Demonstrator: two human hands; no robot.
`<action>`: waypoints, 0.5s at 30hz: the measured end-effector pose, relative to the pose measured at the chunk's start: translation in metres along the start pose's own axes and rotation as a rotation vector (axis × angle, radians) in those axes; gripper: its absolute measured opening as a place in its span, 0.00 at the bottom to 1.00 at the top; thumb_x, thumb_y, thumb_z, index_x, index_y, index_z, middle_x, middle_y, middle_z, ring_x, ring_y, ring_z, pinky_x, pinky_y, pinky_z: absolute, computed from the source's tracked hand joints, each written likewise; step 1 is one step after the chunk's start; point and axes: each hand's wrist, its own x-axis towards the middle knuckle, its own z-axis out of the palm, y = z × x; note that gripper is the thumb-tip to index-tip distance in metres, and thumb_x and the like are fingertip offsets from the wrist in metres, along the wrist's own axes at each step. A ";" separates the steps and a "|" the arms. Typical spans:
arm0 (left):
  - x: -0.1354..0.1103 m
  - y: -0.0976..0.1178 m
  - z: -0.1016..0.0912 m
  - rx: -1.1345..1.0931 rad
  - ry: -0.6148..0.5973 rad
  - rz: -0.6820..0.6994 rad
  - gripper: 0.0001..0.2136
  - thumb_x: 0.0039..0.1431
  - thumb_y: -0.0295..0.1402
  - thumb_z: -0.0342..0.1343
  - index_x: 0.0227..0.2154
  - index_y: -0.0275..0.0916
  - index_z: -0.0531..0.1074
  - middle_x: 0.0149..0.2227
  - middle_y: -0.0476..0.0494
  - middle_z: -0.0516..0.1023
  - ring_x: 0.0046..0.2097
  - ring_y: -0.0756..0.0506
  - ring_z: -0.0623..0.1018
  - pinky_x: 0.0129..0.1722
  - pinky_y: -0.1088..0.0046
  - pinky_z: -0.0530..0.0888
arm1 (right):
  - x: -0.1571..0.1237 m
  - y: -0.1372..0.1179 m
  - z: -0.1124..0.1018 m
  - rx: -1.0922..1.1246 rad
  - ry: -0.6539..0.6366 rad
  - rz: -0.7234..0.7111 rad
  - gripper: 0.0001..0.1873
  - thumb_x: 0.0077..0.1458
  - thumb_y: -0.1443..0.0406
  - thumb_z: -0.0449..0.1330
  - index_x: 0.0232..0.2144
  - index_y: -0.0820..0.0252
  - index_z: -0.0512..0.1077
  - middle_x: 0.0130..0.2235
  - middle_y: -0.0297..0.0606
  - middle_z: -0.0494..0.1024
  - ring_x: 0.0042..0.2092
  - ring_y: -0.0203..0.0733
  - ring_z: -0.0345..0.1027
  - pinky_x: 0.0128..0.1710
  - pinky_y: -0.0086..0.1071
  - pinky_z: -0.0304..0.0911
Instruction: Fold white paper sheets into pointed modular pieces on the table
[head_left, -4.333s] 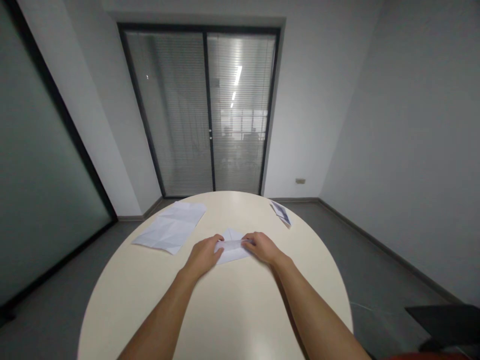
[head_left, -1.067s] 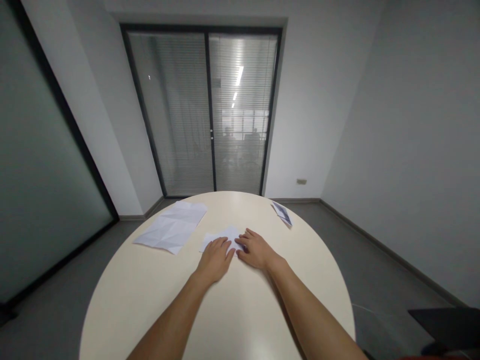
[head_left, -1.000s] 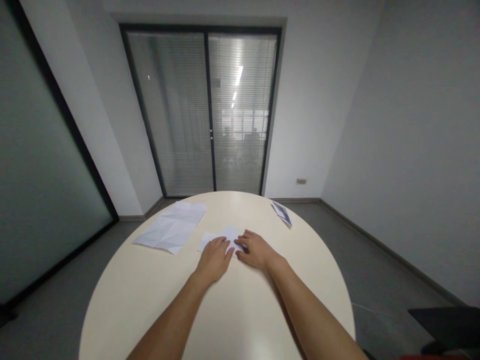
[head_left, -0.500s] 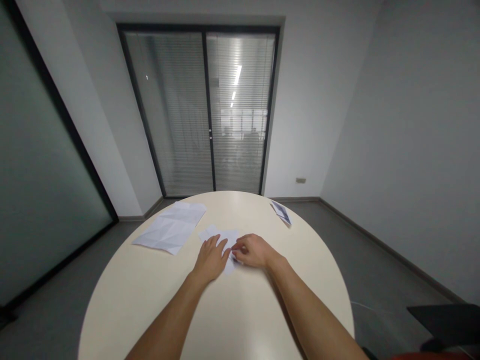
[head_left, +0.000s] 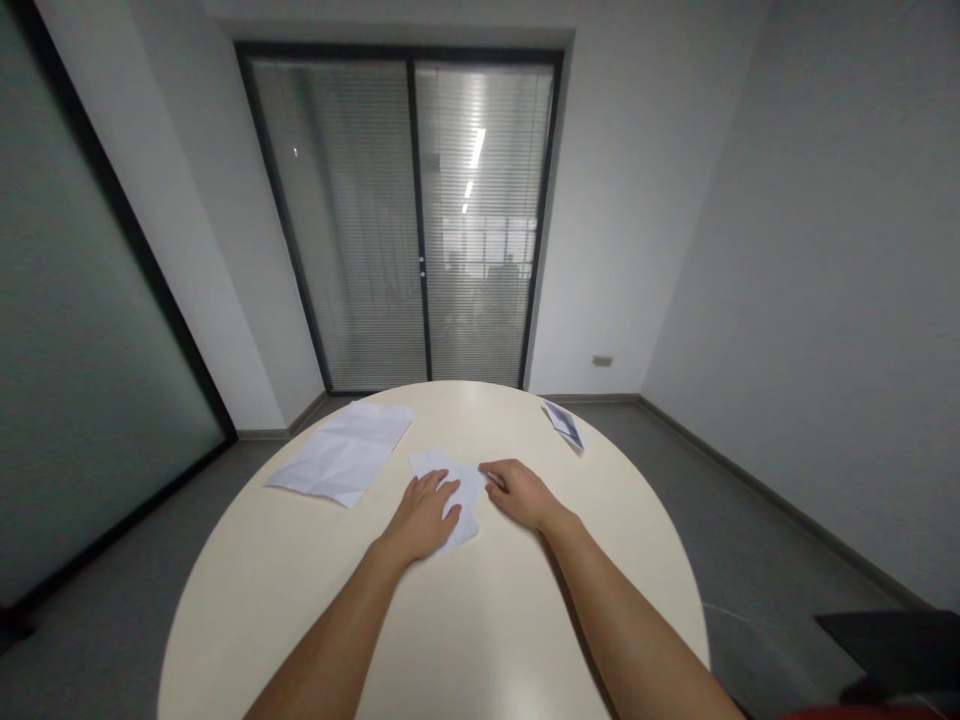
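A small folded sheet of white paper (head_left: 466, 490) lies on the round table, its creased flaps pointing out at several sides. My left hand (head_left: 424, 515) rests flat across the left part of that paper, fingers stretched and slightly spread, hiding some of it. At the paper's right edge is my right hand (head_left: 521, 492). Its index finger reaches out to the right corner of the paper, with the thumb apart below it and the other fingers bent. Nothing shows between the right fingers. Whether the index tip touches the paper, I cannot tell.
A larger creased white sheet (head_left: 345, 452) lies at the far left of the cream table (head_left: 450, 640). Near the far right edge is a folded paper piece with a dark printed part (head_left: 562, 427). A black object (head_left: 892, 650) stands at lower right beyond the table.
My right hand has let go of the folded paper's near flap and moved slightly away and to the right, its index finger now extended. The paper has turned a little under my left hand.
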 end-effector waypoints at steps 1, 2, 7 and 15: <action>0.000 0.001 0.000 -0.007 -0.011 -0.006 0.23 0.67 0.39 0.47 0.61 0.39 0.68 0.67 0.35 0.63 0.69 0.37 0.61 0.68 0.50 0.54 | 0.000 0.000 0.001 0.015 -0.001 -0.005 0.22 0.59 0.67 0.56 0.55 0.60 0.74 0.55 0.43 0.78 0.57 0.48 0.69 0.59 0.38 0.60; 0.000 0.002 -0.001 -0.013 -0.020 -0.011 0.23 0.67 0.40 0.46 0.61 0.39 0.68 0.68 0.36 0.62 0.69 0.37 0.60 0.68 0.49 0.54 | 0.000 0.000 0.002 0.028 0.001 -0.011 0.21 0.59 0.67 0.56 0.54 0.60 0.75 0.54 0.43 0.79 0.56 0.48 0.69 0.59 0.38 0.60; 0.000 0.006 -0.005 0.004 -0.016 0.010 0.25 0.68 0.44 0.45 0.60 0.36 0.69 0.67 0.34 0.64 0.68 0.36 0.62 0.68 0.52 0.55 | 0.000 -0.005 -0.001 0.062 0.005 -0.038 0.17 0.60 0.66 0.58 0.50 0.60 0.78 0.49 0.45 0.81 0.51 0.47 0.71 0.54 0.37 0.63; -0.003 0.006 -0.009 0.018 0.057 0.045 0.23 0.63 0.45 0.54 0.57 0.39 0.72 0.58 0.34 0.71 0.60 0.36 0.69 0.61 0.57 0.66 | 0.001 -0.009 -0.007 0.090 -0.028 -0.106 0.12 0.61 0.60 0.61 0.43 0.56 0.81 0.39 0.41 0.81 0.43 0.44 0.72 0.47 0.34 0.63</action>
